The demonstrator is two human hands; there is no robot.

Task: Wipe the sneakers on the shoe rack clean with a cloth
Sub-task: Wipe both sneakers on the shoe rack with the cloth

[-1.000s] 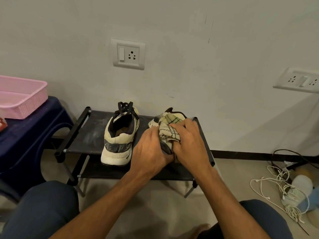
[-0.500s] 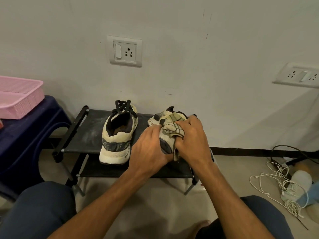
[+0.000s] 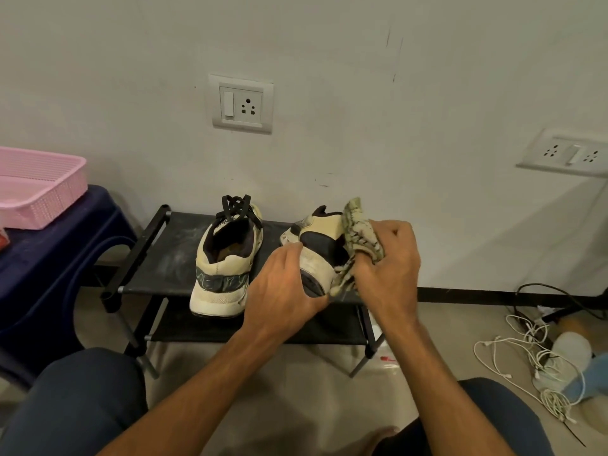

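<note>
1. Head view, centre of the frame: the left hand grips the heel end of the right-hand sneaker, fingers curled round its sole, holding it tipped up above the top shelf of the black shoe rack.
2. Just right of centre, the right hand is closed on a bunched, patterned cloth and presses it against the side of that sneaker.
3. Left of centre, the second sneaker stands upright on the dusty top shelf with its heel toward the camera and its black laces at the far end, apart from both hands.
4. Left edge: a pink basket sits on a dark blue stool.
5. Upper centre: a wall socket. Lower right: tangled white cables lie on the floor.
</note>
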